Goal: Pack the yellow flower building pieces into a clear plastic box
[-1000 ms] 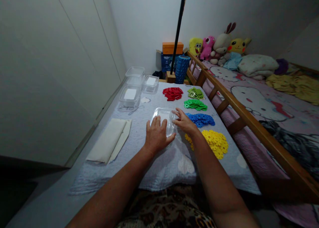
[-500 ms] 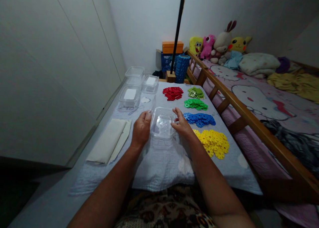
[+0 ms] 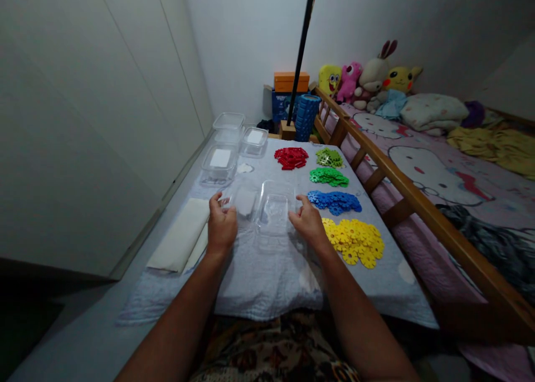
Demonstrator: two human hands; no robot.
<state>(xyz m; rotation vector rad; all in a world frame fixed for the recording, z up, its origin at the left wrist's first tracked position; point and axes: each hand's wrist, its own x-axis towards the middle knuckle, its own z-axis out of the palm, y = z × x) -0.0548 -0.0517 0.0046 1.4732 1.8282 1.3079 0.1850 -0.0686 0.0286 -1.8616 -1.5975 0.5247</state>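
In the centre of the frame, a transparent, rectangular plastic tub with rounded corners (image 3: pixel 273 206) sat uncovered on a pale grey-blue quilted cloth (image 3: pixel 254 287). Just left of it, a thin transparent plastic lid with a whitish panel (image 3: pixel 246 201) was held by its left edge, gripped between the thumb and fingers of the left hand (image 3: pixel 222 226). The lid's outline was faint and blurred, so its exact tilt could not be told. The right hand (image 3: pixel 307 220) was at the tub's right wall, thumb and forefinger spread against the rim — whether they pinched it or merely steadied it could not be told.

Right of centre, four piles of flat plastic flower-shaped discs ran upward: yellow discs (image 3: pixel 359 240) beside the right forearm, then blue discs (image 3: pixel 334 201), bright green discs (image 3: pixel 329 176) and lime-green discs (image 3: pixel 329 157). A heap of small red plastic pieces (image 3: pixel 291 157) lay above the tub, slightly right of centre.

Left of centre, a folded cream cloth (image 3: pixel 179 237) lay near the left hand. Farther up stood three more transparent plastic containers (image 3: pixel 219 165) — white panels showed on two of them.
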